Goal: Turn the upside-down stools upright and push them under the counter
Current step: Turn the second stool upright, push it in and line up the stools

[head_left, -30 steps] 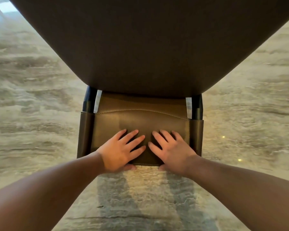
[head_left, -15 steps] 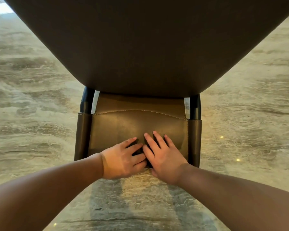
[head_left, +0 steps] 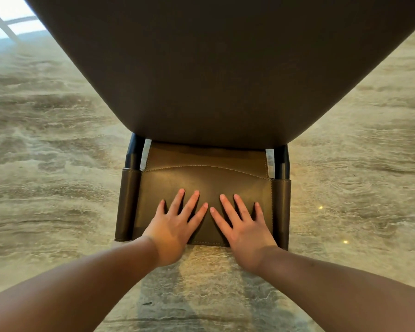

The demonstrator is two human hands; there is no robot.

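Note:
A stool with a brown leather backrest (head_left: 201,178) and black frame posts (head_left: 281,161) stands upright below me, most of its seat hidden under the dark counter top (head_left: 213,68). My left hand (head_left: 175,224) lies flat on the backrest's left half, fingers spread. My right hand (head_left: 242,226) lies flat on its right half, fingers spread as well. The two index fingertips nearly touch in the middle. Neither hand curls around anything.
The dark counter fills the upper middle of the view and overhangs the stool. Beige veined stone floor (head_left: 46,188) spreads to both sides and toward me. A bright window strip (head_left: 7,22) shows at the far upper left.
Half a second ago my hands were bunched together at the backrest's lower middle. Now they have slid apart and up, fingers fanned flat on the leather.

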